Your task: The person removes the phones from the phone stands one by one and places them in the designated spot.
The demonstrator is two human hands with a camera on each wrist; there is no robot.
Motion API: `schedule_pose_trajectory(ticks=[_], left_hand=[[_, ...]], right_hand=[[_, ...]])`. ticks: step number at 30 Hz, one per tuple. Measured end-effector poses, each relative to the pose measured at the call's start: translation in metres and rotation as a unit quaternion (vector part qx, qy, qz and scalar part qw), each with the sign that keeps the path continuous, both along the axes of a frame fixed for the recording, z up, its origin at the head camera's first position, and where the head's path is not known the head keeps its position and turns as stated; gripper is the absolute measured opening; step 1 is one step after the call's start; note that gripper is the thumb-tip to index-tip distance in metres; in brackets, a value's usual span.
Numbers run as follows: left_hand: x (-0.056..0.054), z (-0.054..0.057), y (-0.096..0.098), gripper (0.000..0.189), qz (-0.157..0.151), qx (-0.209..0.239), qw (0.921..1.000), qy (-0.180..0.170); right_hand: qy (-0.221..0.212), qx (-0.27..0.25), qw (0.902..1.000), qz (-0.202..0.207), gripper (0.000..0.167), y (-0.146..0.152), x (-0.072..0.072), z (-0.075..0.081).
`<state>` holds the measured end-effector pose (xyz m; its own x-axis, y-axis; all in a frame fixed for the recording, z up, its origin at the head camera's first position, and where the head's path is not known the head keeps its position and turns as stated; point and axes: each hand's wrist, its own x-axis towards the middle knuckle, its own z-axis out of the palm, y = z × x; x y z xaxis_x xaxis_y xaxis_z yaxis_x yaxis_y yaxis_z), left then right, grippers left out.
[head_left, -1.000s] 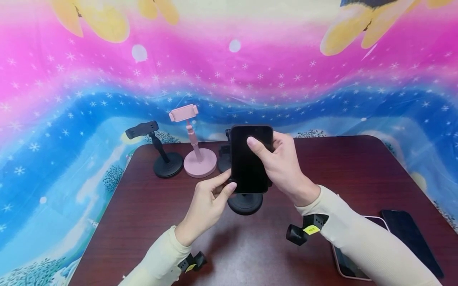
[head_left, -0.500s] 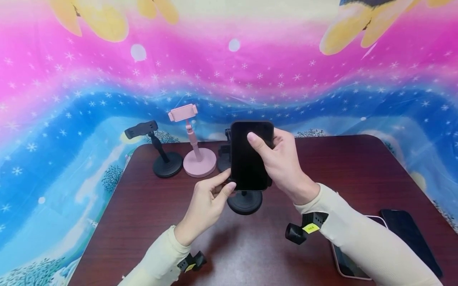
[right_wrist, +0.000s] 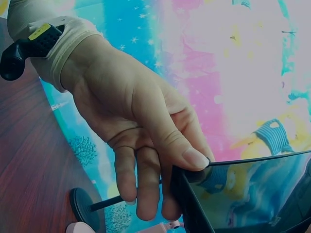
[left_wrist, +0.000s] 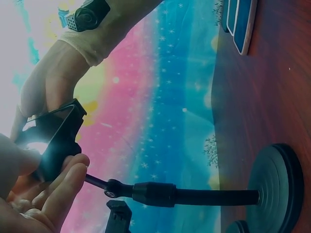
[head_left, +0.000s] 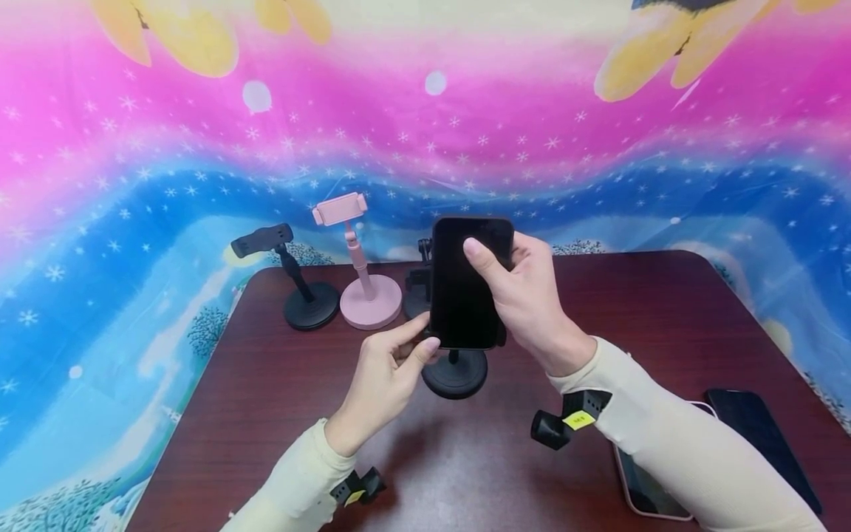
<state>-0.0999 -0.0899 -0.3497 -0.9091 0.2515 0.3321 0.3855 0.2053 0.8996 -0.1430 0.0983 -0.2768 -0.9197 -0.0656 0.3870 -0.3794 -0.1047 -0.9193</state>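
Observation:
A black smartphone with a dark screen sits upright at the head of a black phone stand, facing me. My right hand grips the phone's right side, thumb lying over the screen and fingers behind. At the lower left corner my left hand pinches the stand's clamp, thumb in front and index finger along the edge. In the left wrist view, the left fingers lie against the black clamp on top of the pole. The right wrist view has the right thumb on the phone's rim.
Behind to the left stand a pink phone stand and a black one. Another black stand is partly hidden behind the phone. Two more phones, one dark and one light-edged, lie at the right under the right forearm.
The phone has shifted slightly up and to the right in the head view, the right hand moving along with it. My left hand stays at the lower left corner.

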Motion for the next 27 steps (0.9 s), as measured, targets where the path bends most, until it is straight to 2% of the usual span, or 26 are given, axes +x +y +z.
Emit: schedule_pose_trajectory(ticks=[6,19,27], left_hand=[[-0.0009,-0.0003,-0.0013,0.044,-0.007,0.023,0.9997,-0.002],[-0.0005,-0.004,-0.0007,0.044,0.005,0.01,0.9999,0.004],[-0.0007,-0.0059,0.0001,0.046,0.004,0.018,0.9998,0.003]], right_hand=[[0.01,-0.002,0.9999,-0.008,0.022,-0.0025,-0.0008,0.0002],[0.005,-0.012,0.9999,-0.012,0.019,-0.0014,-0.0016,0.0014],[0.01,-0.016,0.9997,-0.018,0.018,-0.0005,-0.0022,0.0009]])
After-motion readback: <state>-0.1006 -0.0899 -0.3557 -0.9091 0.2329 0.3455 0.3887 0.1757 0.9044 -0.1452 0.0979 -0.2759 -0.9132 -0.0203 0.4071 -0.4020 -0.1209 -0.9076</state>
